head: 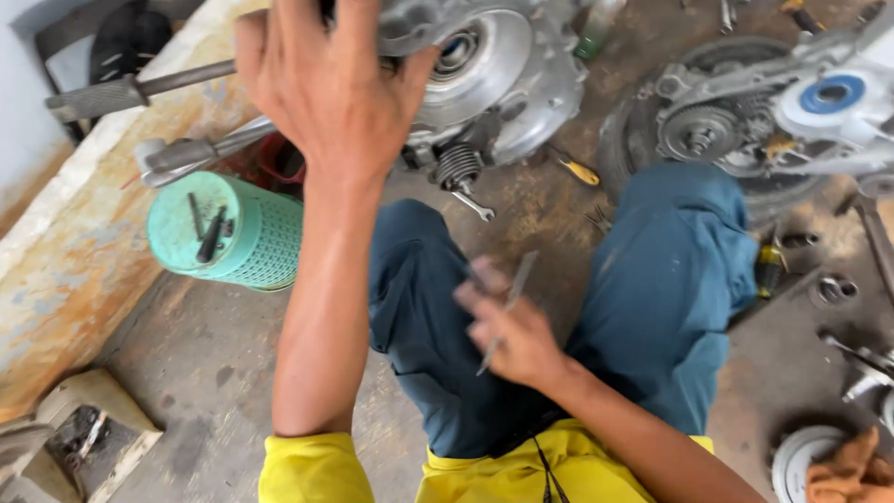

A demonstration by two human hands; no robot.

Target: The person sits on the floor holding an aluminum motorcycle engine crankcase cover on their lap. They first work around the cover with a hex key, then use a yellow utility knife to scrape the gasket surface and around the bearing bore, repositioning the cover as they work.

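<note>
The left hand [326,88] spreads its fingers wide and presses on the grey engine casing [494,74] resting on the floor ahead of the knees. The right hand [512,335] pinches a thin metal rod [507,303] above the lap, fingers curled round it. A green perforated container [228,231] lies just left of the arm, a small wrench [473,207] below the casing.

The left hand [326,88] hides part of the engine casing [494,74] (its top is cut off by the frame edge).
</note>
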